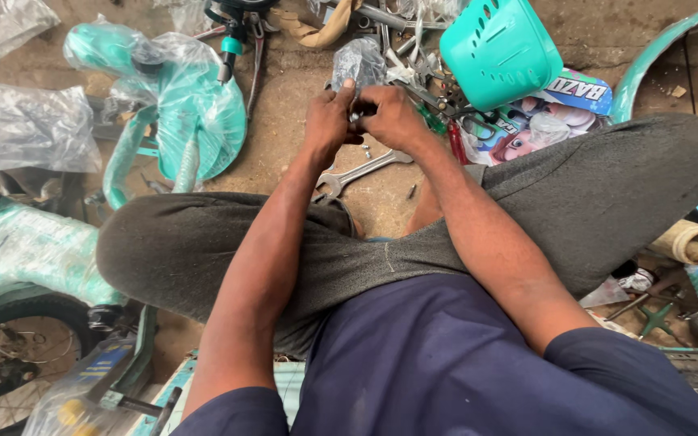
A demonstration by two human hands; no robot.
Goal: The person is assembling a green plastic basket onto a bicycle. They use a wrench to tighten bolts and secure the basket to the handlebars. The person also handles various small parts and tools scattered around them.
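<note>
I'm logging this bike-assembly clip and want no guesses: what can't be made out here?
- Head view: the small part between left hand and right hand, covered by the fingers.
- Clear plastic bag: contents blurred by the wrinkled film.
- Bicycle wheel: cut off by the left edge.
- Spanner: near end hidden behind the left forearm.

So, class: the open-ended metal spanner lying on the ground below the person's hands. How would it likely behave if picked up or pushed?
The spanner looks like solid bright metal, so probably stiff and heavy for its size. It lies flat on the gritty ground, so a push would likely make it slide or scrape, not roll. Its smooth finish may feel slippery.
</note>
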